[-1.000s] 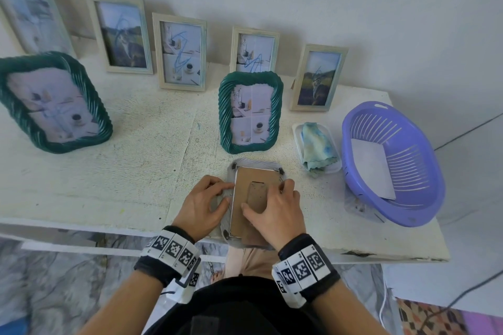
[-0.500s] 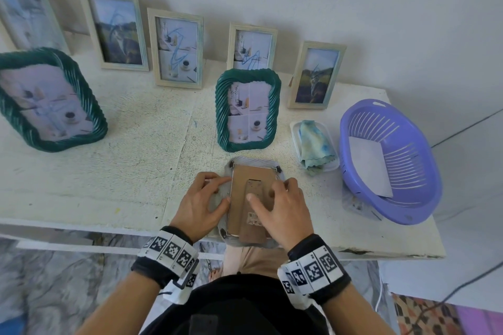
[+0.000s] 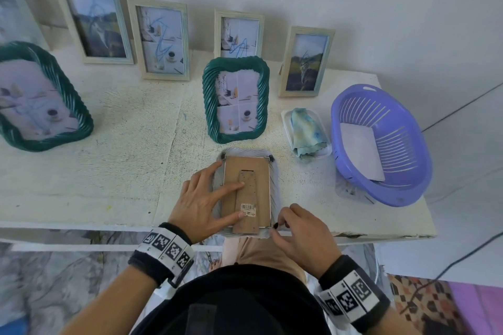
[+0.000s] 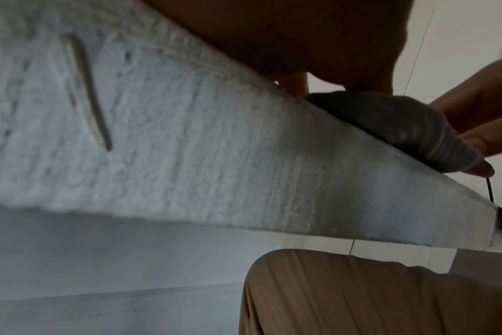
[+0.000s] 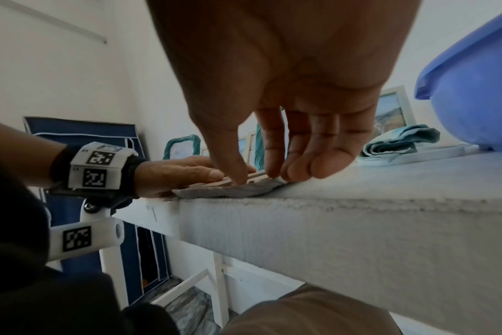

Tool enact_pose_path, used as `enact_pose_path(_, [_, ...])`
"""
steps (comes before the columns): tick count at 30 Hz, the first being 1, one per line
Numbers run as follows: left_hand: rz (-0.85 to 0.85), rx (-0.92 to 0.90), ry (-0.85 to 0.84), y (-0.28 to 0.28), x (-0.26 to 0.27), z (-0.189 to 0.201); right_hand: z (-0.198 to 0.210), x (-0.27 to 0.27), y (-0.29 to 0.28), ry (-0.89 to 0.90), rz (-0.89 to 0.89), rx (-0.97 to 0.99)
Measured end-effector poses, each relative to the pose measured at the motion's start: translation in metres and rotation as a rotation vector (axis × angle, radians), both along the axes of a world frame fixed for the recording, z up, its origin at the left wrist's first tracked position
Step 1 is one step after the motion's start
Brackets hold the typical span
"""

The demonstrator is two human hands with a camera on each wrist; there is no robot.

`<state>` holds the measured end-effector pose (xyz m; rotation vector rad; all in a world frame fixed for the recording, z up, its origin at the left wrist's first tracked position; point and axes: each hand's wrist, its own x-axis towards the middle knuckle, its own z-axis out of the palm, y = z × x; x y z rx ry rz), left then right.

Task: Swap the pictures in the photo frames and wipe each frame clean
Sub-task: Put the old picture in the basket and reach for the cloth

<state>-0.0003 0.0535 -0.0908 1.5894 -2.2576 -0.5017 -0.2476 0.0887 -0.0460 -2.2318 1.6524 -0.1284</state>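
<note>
Head view: a grey frame lies face down at the near edge of the white table, its brown cardboard backing turned up toward me. My left hand lies flat, its straight fingers pressing on the backing and the frame's left border. My right hand is at the frame's near right corner, where thumb and forefinger pinch a small black clip. Behind the frame a green frame stands upright. To the right, a folded cloth rests in a shallow white tray, beside a purple basket that holds a white sheet. Pale frames stand along the wall.

Left wrist view: mostly the table's rough front edge, dim and close. The grey frame's corner sticks out over it, and my right fingers touch that corner.

Right wrist view: my right fingertips and thumb bend down onto the frame's corner at the table edge. My left hand lies flat on the backing just beyond. The cloth and basket are off to the right.
</note>
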Motion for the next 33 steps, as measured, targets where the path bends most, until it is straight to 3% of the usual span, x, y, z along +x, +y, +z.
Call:
enact_pose_path(8, [0.006, 0.005, 0.001, 0.0, -0.001, 0.0, 0.003, 0.016, 0.004, 0.093, -0.041, -0.063])
enact_pose_path(13, [0.011, 0.017, -0.007, 0.0, -0.001, 0.001, -0.002, 0.013, 0.0, -0.037, -0.115, 0.094])
enact_pose_path(18, [0.012, 0.015, -0.004, 0.001, -0.001, 0.001, -0.002, 0.008, -0.002, -0.183, -0.031, 0.126])
enact_pose_path(30, [-0.001, 0.004, 0.004, 0.0, 0.0, -0.002, -0.007, 0.002, -0.005, -0.111, 0.045, 0.06])
enact_pose_path(33, [0.004, 0.011, 0.042, -0.001, 0.0, -0.001, 0.002, 0.009, -0.007, -0.072, 0.08, -0.04])
